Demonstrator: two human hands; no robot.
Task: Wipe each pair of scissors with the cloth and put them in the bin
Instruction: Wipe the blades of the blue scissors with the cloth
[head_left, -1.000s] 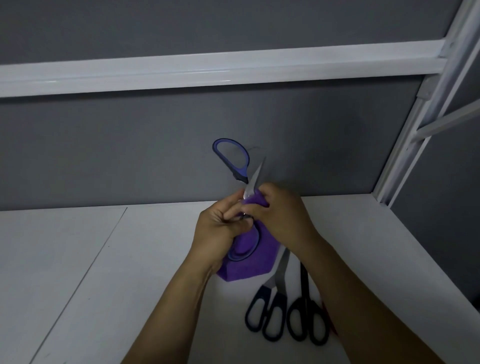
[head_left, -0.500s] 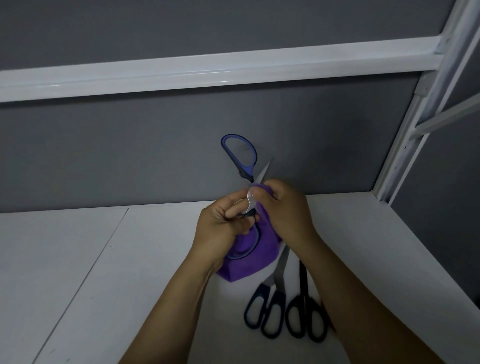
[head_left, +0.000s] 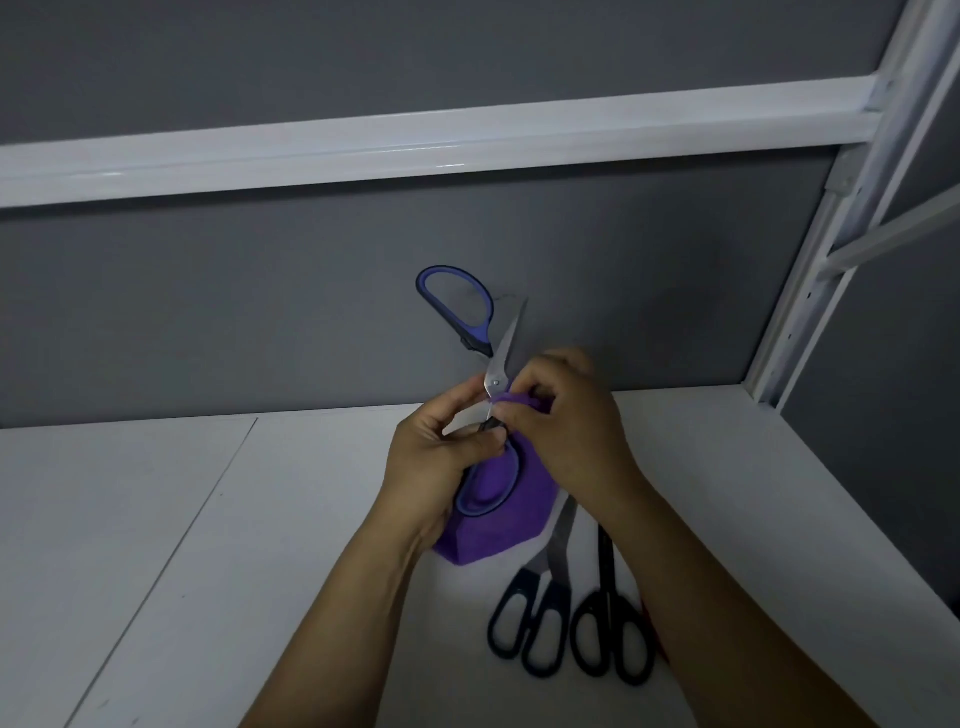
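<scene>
We begin at the left hand (head_left: 441, 462), whose fingers and thumb curl round the blue-handled scissors (head_left: 501, 358) just below the pivot and hold them up off the table (head_left: 156, 519). The right hand (head_left: 566, 431) sits against it, fingertips pinching a fold of the purple cloth (head_left: 519, 514) onto the metal right at the pivot. The rest of the cloth hangs down behind the lower handle loop.

The held pair is spread wide open. One blade points up and away from us, leaning a little right. The upper handle loop rises to the left of it. The wipe, we judge, has to travel along that blade from the pivot out to the tip, so the right hand must slide up and away while the left keeps the pair steady.

Just below the cloth and beside the right forearm lie the waiting pairs: the dark-blue-handled scissors (head_left: 524, 623) and the black-handled scissors (head_left: 613, 639). Both rest flat, side by side. Their long axes run away from us, handles toward us and blade tips toward the hanging cloth. The right hand is the nearer one to them.

Counting, we find three pairs of scissors, one held and two on the table, plus one cloth and two hands. No bin is in view, so we cannot tell which way the cleaned pair must go. A red sliver shows at the forearm's edge, and we cannot tell what it is.
</scene>
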